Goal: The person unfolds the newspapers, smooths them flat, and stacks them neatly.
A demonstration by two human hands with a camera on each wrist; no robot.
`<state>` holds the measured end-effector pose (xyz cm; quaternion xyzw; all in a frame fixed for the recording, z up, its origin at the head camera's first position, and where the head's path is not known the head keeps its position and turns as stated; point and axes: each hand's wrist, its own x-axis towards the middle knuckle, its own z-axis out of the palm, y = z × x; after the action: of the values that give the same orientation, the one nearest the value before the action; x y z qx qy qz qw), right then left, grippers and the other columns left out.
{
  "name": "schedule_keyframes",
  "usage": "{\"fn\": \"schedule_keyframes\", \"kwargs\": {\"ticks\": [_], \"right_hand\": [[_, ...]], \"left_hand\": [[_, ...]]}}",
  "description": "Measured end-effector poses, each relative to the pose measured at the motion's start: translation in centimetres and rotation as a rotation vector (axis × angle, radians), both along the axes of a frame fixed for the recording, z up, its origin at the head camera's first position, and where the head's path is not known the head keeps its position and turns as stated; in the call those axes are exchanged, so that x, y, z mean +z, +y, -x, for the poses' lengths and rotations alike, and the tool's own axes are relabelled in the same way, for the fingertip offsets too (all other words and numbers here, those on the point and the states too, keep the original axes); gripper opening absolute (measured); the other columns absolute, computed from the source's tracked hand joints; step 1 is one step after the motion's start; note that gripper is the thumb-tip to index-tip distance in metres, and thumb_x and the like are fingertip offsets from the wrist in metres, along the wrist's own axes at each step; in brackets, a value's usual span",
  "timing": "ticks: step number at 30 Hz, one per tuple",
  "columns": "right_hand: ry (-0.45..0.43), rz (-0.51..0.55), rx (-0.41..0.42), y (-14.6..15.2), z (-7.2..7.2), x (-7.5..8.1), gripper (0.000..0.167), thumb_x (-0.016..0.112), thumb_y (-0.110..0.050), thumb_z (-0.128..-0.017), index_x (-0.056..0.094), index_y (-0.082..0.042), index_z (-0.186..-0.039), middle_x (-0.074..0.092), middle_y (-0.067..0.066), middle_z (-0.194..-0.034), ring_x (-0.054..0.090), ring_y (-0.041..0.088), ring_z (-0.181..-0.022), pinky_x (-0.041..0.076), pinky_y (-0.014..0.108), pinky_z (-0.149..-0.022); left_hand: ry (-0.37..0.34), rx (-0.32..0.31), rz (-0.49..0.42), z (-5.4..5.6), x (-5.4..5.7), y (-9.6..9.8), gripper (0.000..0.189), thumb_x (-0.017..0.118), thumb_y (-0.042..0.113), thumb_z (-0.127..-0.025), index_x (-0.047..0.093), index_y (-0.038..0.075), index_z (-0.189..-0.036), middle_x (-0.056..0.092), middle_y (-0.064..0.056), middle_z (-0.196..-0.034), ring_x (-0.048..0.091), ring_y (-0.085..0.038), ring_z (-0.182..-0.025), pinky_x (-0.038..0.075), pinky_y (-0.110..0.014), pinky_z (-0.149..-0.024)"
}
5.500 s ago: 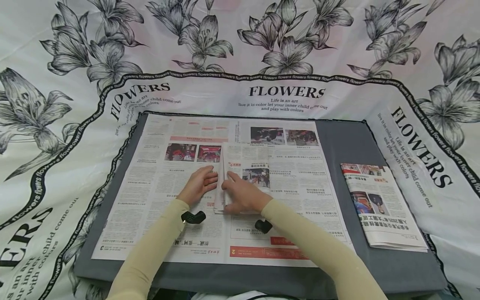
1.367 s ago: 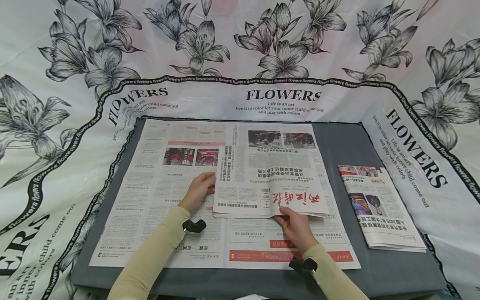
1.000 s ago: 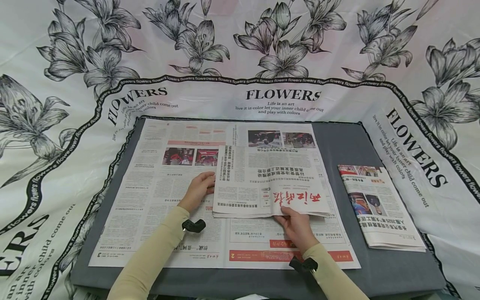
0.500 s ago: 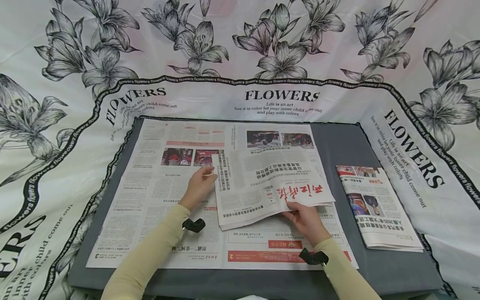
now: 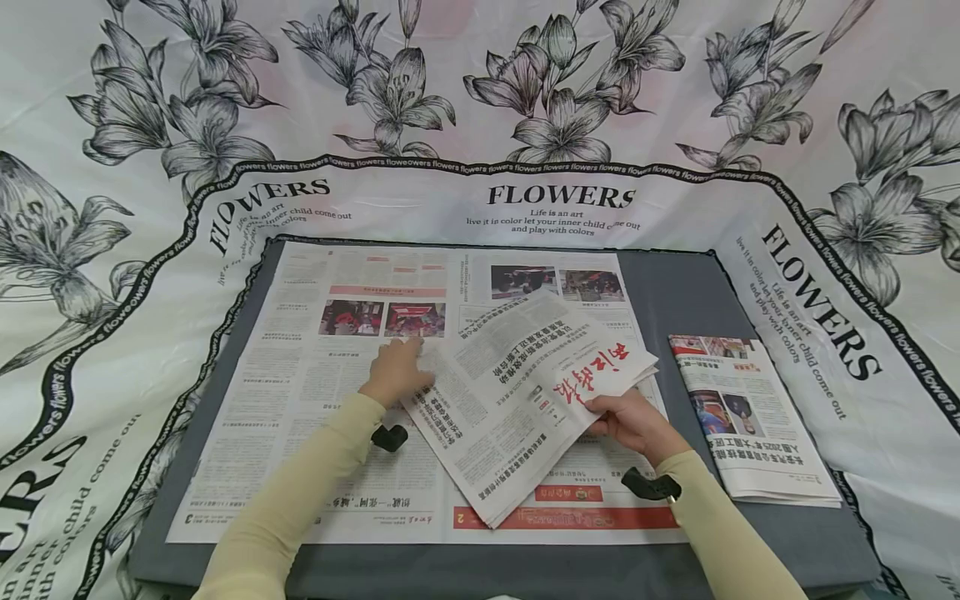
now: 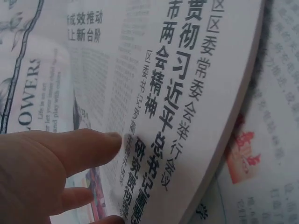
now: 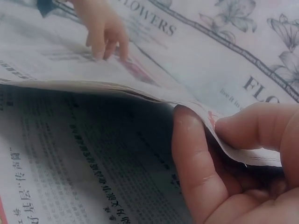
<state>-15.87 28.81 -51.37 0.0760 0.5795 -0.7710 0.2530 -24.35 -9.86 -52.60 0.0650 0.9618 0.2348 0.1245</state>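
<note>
Tabletop in grey beneath newspapers, flower-printed cloth beyond.

I work at a table with a plain dark gray top. Directly on this surface, a newspaper sheet lies spread open and flat, covering most of the left and middle portions. Its far edge sits near the table's far edge; its near edge stops short of the front, where I see a gray strip. To my right, a folded newspaper lies on the top, apart from the open sheet, its near right corner close to the table's right edge.
</note>
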Motion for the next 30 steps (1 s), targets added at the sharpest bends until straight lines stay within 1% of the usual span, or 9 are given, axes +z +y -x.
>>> {"fn": "schedule_keyframes", "kwargs": {"ticks": [5,11,14,18,20,22,24,27,30], "right_hand": [[0.004,-0.009,-0.003,0.1,0.1,-0.7,0.040,0.053,0.008,-0.098,0.049,-0.013,-0.132,0.072,-0.002,-0.106,0.075,0.016,-0.097,0.063,0.032,-0.079],[0.006,-0.081,-0.003,0.4,0.6,-1.4,0.037,0.054,0.004,-0.100,0.048,-0.010,-0.134,0.073,-0.004,-0.105,0.075,0.014,-0.096,0.062,0.030,-0.079],[-0.004,-0.129,-0.025,0.4,1.1,-1.3,0.041,0.054,0.001,-0.101,0.044,-0.006,-0.140,0.072,-0.005,-0.104,0.074,0.013,-0.096,0.062,0.030,-0.079],[-0.007,-0.164,-0.071,0.0,2.0,-0.9,0.053,0.054,-0.002,-0.102,0.033,-0.002,-0.151,0.069,-0.007,-0.104,0.072,0.010,-0.095,0.061,0.029,-0.080],[-0.008,-0.182,-0.095,-0.3,2.4,-0.8,0.058,0.054,-0.003,-0.103,0.029,-0.003,-0.155,0.068,-0.008,-0.104,0.072,0.009,-0.095,0.061,0.029,-0.080],[-0.003,-0.203,-0.112,-0.5,2.9,-0.7,0.061,0.053,-0.005,-0.104,0.025,-0.005,-0.158,0.067,-0.008,-0.107,0.071,0.009,-0.095,0.060,0.029,-0.081],[0.001,-0.246,-0.129,-0.7,3.5,-0.8,0.063,0.053,-0.007,-0.104,0.023,-0.006,-0.160,0.065,-0.007,-0.110,0.071,0.008,-0.095,0.059,0.028,-0.081],[0.005,-0.335,-0.149,-1.2,4.3,-1.1,0.065,0.053,-0.010,-0.105,0.022,-0.008,-0.162,0.062,0.001,-0.122,0.069,0.007,-0.095,0.058,0.026,-0.081],[-0.005,-0.409,-0.156,-1.6,5.1,-1.3,0.067,0.053,-0.012,-0.104,0.022,-0.010,-0.163,0.055,0.011,-0.136,0.067,0.008,-0.097,0.057,0.025,-0.080]], "left_hand": [[0.028,-0.027,0.030,-0.5,0.2,0.2,0.070,0.078,0.023,-0.083,0.053,0.002,-0.145,0.061,-0.027,-0.127,0.063,-0.046,-0.104,0.055,-0.057,-0.084],[0.011,-0.041,0.044,-0.7,0.0,-0.2,0.068,0.080,0.022,-0.081,0.055,0.003,-0.142,0.066,-0.025,-0.125,0.066,-0.043,-0.104,0.057,-0.054,-0.083],[-0.010,-0.030,-0.005,-0.7,-0.2,-0.4,0.069,0.079,0.016,-0.080,0.053,0.003,-0.144,0.069,-0.022,-0.122,0.068,-0.037,-0.102,0.057,-0.049,-0.083],[-0.054,-0.003,-0.129,-0.9,-0.4,-1.0,0.068,0.068,0.001,-0.081,0.050,0.003,-0.147,0.069,-0.015,-0.095,0.060,-0.024,-0.077,0.050,-0.035,-0.068],[-0.094,0.015,-0.196,-1.3,-0.3,-1.3,0.068,0.062,-0.003,-0.082,0.049,0.004,-0.148,0.061,-0.009,-0.079,0.048,-0.019,-0.064,0.041,-0.031,-0.059],[-0.118,0.024,-0.247,-2.0,-0.3,-1.6,0.069,0.061,-0.004,-0.082,0.048,0.004,-0.149,0.055,-0.004,-0.073,0.042,-0.014,-0.059,0.037,-0.028,-0.054],[-0.126,0.024,-0.266,-2.9,-0.3,-1.8,0.069,0.060,-0.003,-0.084,0.046,0.005,-0.151,0.052,-0.002,-0.069,0.039,-0.013,-0.055,0.035,-0.027,-0.052],[-0.090,-0.005,-0.224,-4.1,-0.2,-1.9,0.070,0.061,-0.003,-0.084,0.043,0.003,-0.152,0.049,0.000,-0.063,0.036,-0.012,-0.051,0.030,-0.027,-0.050],[-0.022,-0.025,-0.139,-5.0,-0.2,-1.9,0.071,0.060,-0.004,-0.084,0.044,0.003,-0.152,0.046,0.002,-0.061,0.033,-0.012,-0.050,0.025,-0.026,-0.049]]}}
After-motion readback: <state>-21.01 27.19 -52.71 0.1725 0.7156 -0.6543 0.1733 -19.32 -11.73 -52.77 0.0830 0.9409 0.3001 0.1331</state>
